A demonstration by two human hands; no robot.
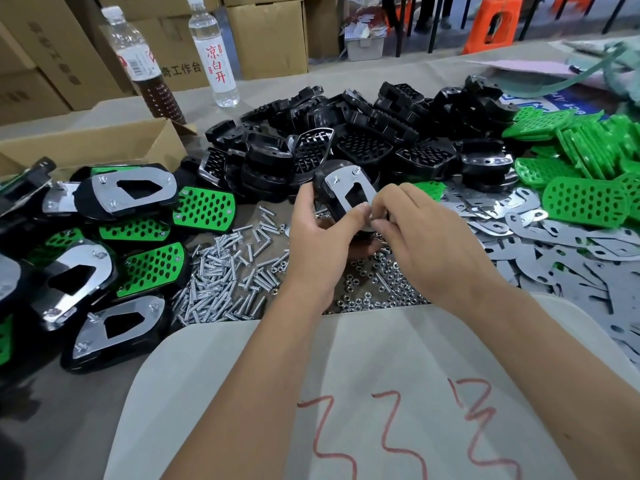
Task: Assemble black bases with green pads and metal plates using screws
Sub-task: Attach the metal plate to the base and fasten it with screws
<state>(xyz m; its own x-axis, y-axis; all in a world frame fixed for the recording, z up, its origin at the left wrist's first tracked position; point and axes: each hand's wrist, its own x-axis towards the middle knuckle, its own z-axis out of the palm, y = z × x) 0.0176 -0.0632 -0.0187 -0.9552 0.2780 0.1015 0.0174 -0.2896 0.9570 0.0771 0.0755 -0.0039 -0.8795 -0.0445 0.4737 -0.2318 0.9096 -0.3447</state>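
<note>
My left hand [320, 233] grips a black base [323, 176] tilted up above the table, with a metal plate [349, 188] on its upper face and two screws standing at the plate's far end. My right hand [419, 233] pinches at the near end of that plate with fingertips curled; what it pinches is hidden. Loose screws [228, 271] lie in a heap below and left of my hands. Small nuts [377, 289] are scattered under my right wrist. Bare black bases [363, 133] are piled behind, green pads [585, 161] to the right, flat metal plates [554, 244] at right.
Finished assemblies [114, 237] with green pads and metal plates are stacked at left. An open cardboard box [86, 143] and two bottles [213, 50] stand at the back left. A pale cloth [381, 375] with red marks covers the near edge.
</note>
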